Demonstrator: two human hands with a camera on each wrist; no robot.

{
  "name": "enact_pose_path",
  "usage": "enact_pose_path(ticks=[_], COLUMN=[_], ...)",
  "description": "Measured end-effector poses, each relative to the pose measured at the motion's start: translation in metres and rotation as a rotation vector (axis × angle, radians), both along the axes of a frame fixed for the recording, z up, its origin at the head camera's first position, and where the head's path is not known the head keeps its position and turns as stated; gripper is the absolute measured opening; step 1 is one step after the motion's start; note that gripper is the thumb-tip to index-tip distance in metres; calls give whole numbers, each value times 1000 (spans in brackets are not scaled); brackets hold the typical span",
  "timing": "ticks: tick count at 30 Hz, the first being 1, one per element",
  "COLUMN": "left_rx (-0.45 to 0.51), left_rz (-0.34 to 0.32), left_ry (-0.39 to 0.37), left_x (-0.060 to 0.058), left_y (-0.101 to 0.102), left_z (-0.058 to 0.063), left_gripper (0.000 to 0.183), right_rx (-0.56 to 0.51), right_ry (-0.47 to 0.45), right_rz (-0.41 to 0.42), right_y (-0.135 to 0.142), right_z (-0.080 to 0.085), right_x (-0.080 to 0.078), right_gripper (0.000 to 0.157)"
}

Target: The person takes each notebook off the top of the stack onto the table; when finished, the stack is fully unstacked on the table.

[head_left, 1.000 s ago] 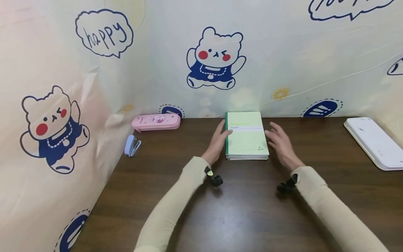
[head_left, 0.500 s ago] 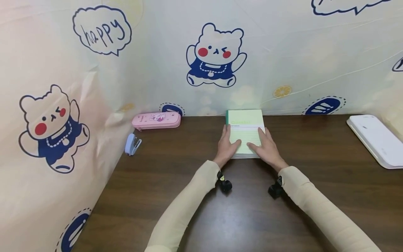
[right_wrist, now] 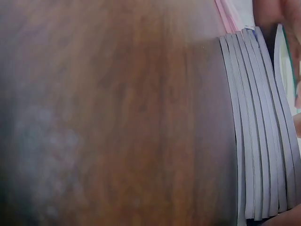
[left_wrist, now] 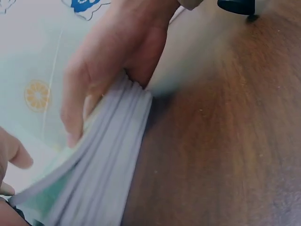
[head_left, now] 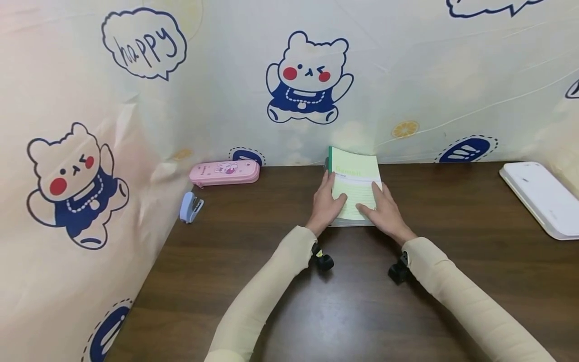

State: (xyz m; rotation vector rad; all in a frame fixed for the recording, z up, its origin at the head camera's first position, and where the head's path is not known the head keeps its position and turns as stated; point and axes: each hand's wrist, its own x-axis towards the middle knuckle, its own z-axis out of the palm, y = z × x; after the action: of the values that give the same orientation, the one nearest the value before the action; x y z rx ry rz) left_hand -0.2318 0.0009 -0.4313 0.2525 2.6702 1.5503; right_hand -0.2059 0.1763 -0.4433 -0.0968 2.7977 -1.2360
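Observation:
A stack of notebooks (right_wrist: 256,127) lies at the back of the table, and the light green top notebook (head_left: 355,187) is raised along its left and far side, bending slightly. My left hand (head_left: 324,203) grips its left edge, thumb on the cover. My right hand (head_left: 386,213) grips the right side, its thumb also on the cover; the left wrist view shows this right hand (left_wrist: 113,52) against the stack's edge. Beneath the raised cover a gap opens above the lower notebooks. Fingertips under the edges are hidden.
A pink pencil case (head_left: 224,173) lies at the back left against the patterned cloth (head_left: 217,90). Before it, near the table's left edge, stands a blue stapler (head_left: 191,207). At the far right lies a white flat object (head_left: 543,198). Dark wooden table (head_left: 353,311) spreads in front.
Both hands came in from beside the stack and took hold of its sides, thumbs on the cover. Since half a second ago, the top notebook's left and far side has risen off the others.

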Motion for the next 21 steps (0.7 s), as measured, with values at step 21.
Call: enact_pose_path(ticks=[21], left_rx=[248], left_rz=[47], left_ry=[-88], left_x=[-14], left_y=[-70], left_z=[20], left_gripper=[59], right_rx=[21], right_ry=[-18], right_rz=[71], right_y=[6], right_z=[4], right_x=[4], right_gripper=[66])
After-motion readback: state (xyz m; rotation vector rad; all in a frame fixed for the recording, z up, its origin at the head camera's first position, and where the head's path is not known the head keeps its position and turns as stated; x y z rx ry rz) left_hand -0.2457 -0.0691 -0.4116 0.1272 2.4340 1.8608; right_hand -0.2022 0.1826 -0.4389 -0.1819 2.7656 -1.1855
